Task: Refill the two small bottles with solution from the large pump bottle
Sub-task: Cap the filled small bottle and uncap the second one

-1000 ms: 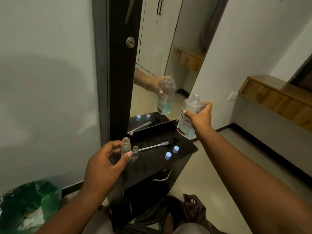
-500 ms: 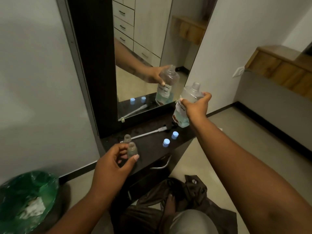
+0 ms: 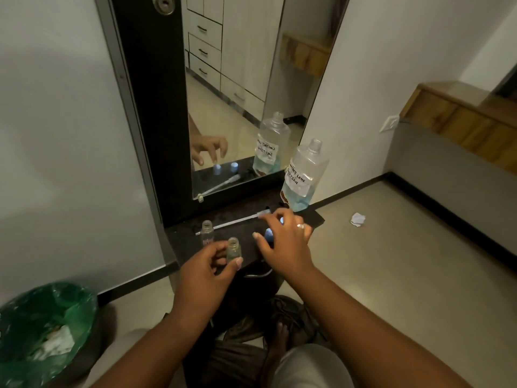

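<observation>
The large clear bottle (image 3: 305,175), labelled contact lens solution and open at the neck, stands upright at the back right of the dark shelf (image 3: 184,242). My left hand (image 3: 207,273) holds one small open bottle (image 3: 233,249) between thumb and fingers. The other small bottle (image 3: 207,232) stands on the shelf just behind it. My right hand (image 3: 285,242) hovers with spread fingers over two blue caps (image 3: 269,235), one mostly hidden under the fingers. The white pump tube (image 3: 232,221) lies flat across the shelf.
A tall mirror (image 3: 240,93) rises behind the shelf and reflects the bottle, caps and a hand. A green-lined bin (image 3: 42,331) stands at the lower left. A crumpled scrap (image 3: 357,219) lies on the floor to the right. Dark cloth and my leg sit below the shelf.
My right hand set the large bottle down on the shelf, let go, and moved down-left over the blue caps. My left hand kept its hold on the small bottle.
</observation>
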